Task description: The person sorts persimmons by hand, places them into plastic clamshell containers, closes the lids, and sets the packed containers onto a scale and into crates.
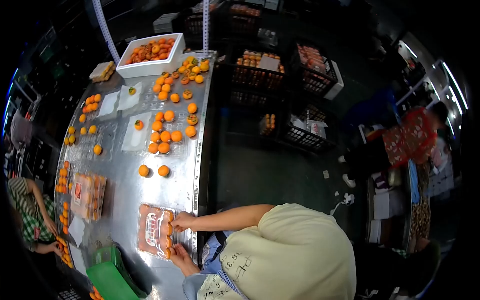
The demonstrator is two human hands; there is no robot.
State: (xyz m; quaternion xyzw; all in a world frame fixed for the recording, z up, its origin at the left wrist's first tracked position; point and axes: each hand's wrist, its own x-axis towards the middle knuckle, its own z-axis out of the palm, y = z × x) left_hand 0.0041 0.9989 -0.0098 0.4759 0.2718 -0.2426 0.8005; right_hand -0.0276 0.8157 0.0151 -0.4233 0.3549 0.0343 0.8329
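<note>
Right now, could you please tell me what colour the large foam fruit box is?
The foam fruit box is white, shown in the head view.

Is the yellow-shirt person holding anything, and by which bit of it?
The right hand and left hand are at the near edge of the clear fruit pack. Whether they grip it or only touch it cannot be told.

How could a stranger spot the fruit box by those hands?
Find the metal table, then the pale-shirted person's edge. There lies a clear box of orange fruit, right hand and left hand at its side. Unlike the reddish-labelled box across the table, its label looks mostly white.
</note>
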